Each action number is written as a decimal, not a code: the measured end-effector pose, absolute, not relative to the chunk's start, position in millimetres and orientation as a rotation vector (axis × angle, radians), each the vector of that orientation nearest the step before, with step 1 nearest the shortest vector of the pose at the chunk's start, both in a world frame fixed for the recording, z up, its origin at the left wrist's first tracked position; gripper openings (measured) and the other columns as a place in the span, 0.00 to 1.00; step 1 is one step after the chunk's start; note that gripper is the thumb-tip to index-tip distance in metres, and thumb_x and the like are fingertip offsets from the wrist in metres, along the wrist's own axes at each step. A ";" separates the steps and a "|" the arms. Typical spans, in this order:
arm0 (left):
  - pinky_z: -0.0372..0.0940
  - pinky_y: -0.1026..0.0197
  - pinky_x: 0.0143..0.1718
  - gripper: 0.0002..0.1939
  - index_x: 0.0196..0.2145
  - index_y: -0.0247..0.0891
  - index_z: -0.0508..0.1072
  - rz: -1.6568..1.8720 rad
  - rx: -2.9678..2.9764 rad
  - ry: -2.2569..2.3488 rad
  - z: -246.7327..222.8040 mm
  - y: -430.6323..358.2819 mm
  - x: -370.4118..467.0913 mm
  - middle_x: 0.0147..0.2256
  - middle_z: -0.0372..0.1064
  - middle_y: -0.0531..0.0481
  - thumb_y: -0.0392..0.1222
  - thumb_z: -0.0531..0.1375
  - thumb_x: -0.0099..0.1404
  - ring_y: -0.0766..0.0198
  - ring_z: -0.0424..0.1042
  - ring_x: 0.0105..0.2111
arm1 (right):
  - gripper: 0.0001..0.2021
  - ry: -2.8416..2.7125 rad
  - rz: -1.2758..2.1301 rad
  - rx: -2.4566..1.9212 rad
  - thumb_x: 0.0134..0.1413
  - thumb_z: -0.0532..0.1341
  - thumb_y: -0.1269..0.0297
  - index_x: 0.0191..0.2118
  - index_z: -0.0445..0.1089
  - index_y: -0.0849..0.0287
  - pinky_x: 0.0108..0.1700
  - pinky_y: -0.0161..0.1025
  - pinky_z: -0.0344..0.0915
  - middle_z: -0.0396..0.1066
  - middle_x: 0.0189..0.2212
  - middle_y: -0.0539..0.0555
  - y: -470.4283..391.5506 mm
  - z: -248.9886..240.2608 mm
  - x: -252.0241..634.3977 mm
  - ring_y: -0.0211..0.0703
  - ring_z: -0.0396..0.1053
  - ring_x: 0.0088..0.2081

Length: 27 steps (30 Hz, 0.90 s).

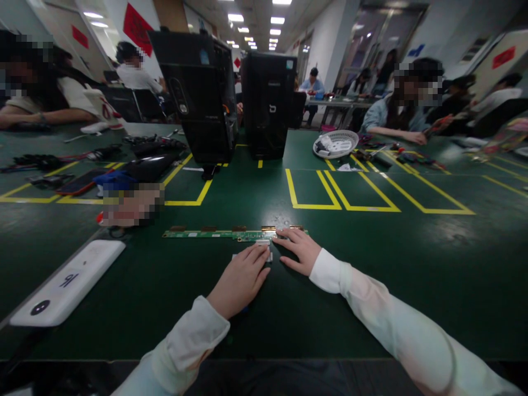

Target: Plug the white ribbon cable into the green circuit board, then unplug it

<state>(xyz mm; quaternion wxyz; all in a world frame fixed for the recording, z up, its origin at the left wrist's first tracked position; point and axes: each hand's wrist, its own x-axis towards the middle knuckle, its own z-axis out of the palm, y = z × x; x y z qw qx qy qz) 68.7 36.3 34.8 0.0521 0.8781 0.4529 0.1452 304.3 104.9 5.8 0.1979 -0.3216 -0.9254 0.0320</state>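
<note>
A long, narrow green circuit board [202, 235] lies crosswise on the green tabletop, with brown-gold tabs along its far edge. My left hand [241, 279] rests just in front of it, fingers stretched over a whitish flat piece, perhaps a ribbon cable [263, 242], at the board's near edge. Its thumb is held apart. My right hand [302, 253] lies over the board's right part with fingers spread and touching it; the thumb sits on the table side. What lies directly under the left fingers is partly hidden.
To the left lie a white device [70, 280] and a blurred-out item. Two black computer towers [198, 93] stand behind. A white basket [336, 144] sits at the back right, near yellow tape outlines [317, 207]. Cables [41, 161] lie at left. Other people sit at tables around.
</note>
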 end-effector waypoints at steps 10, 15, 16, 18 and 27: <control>0.56 0.46 0.63 0.21 0.58 0.41 0.67 0.545 2.459 1.416 41.7 29.2 47.1 0.62 0.61 0.45 0.45 0.47 0.73 0.56 0.59 0.63 | 0.26 -2.643 0.109 -0.922 0.64 0.53 0.55 0.63 0.61 0.61 0.63 0.56 0.54 0.58 0.63 0.62 105.4 7.2 306.2 0.54 0.55 0.63; 0.48 0.35 0.64 0.22 0.60 0.45 0.65 0.556 2.356 1.624 27.6 18.4 9.8 0.63 0.60 0.46 0.50 0.46 0.72 0.53 0.55 0.65 | 0.26 -2.666 0.141 -0.960 0.64 0.53 0.55 0.64 0.59 0.60 0.64 0.57 0.52 0.55 0.64 0.62 104.2 8.0 306.7 0.54 0.53 0.64; 0.48 0.35 0.63 0.23 0.59 0.45 0.65 0.545 2.341 1.672 22.5 16.0 -0.4 0.63 0.60 0.46 0.51 0.46 0.72 0.53 0.56 0.64 | 0.26 -2.669 0.145 -0.964 0.64 0.52 0.55 0.64 0.59 0.60 0.65 0.57 0.52 0.55 0.64 0.61 103.9 8.5 306.6 0.53 0.52 0.64; 0.49 0.34 0.63 0.24 0.59 0.44 0.66 0.560 2.341 1.778 12.4 12.0 -22.4 0.62 0.61 0.45 0.53 0.46 0.72 0.51 0.57 0.64 | 0.26 -2.672 0.152 -0.974 0.65 0.52 0.55 0.64 0.59 0.60 0.65 0.57 0.51 0.55 0.65 0.61 103.2 9.6 306.3 0.53 0.52 0.65; 0.59 0.38 0.59 0.30 0.59 0.34 0.66 0.539 2.460 1.981 1.6 10.0 -69.6 0.60 0.63 0.36 0.56 0.44 0.70 0.45 0.65 0.58 | 0.25 -2.666 0.143 -1.007 0.65 0.52 0.56 0.63 0.60 0.61 0.65 0.58 0.50 0.55 0.64 0.63 100.2 13.1 305.0 0.55 0.52 0.65</control>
